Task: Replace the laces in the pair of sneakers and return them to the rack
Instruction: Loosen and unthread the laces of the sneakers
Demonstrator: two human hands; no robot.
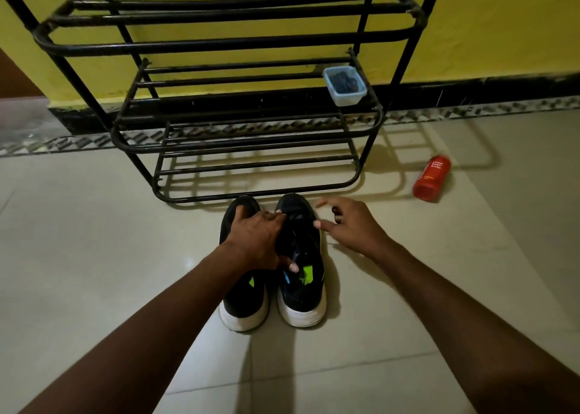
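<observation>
Now sneakers [302, 291] near rack [248, 140] bottom rail, floor [94, 225] open around; black, white-soled; left hand [255, 238] grips them, right hand [352, 223] spread.

Dim light, hard shadows on floor [94, 225], wide-angle bending edges.

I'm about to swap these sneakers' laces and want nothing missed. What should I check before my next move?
1. Sneakers in reach: ok; the left sneaker and right sneaker stand side by side before the rack.
2. Left hand steadying them: ok, it lies across both; firmness of grip cannot tell.
3. Right hand free: ok, open, holding nothing.
4. New laces ready: cannot tell; the tub on the rack holds something dark.
5. Old laces out: cannot tell, too dark.
6. Bottle out of the way: ok, lying off to the right.
</observation>
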